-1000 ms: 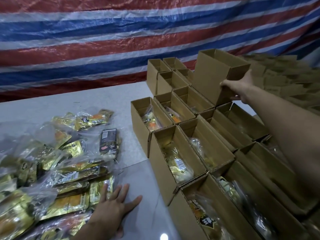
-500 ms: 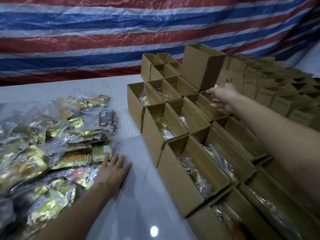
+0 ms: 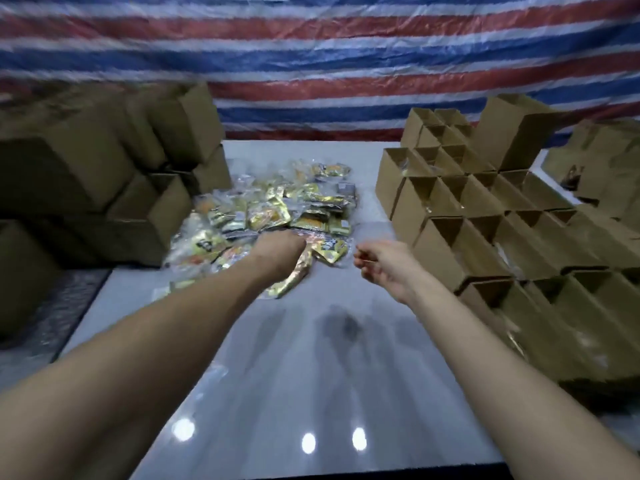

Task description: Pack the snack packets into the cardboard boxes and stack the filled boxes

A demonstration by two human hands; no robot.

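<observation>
A heap of gold and clear snack packets (image 3: 277, 206) lies mid-table. My left hand (image 3: 281, 252) reaches into the heap's near edge, fingers curled down around a gold packet (image 3: 294, 277) that trails below the hand. My right hand (image 3: 379, 266) hovers above the table just right of the heap, loosely curled and holding nothing. Rows of open cardboard boxes (image 3: 485, 216) stand to the right, some with packets inside. One box (image 3: 509, 133) stands upright on the far rows. The frame is motion-blurred.
Stacked cardboard boxes (image 3: 104, 174) rise on the left side of the grey table (image 3: 311, 368). More boxes (image 3: 609, 168) sit at the far right. A red, white and blue striped tarp (image 3: 311, 57) hangs behind everything.
My right hand let go of the upright box and came back toward the packet heap. My left hand lifted off the table and curled onto a packet. The view swung left and pulled back.
</observation>
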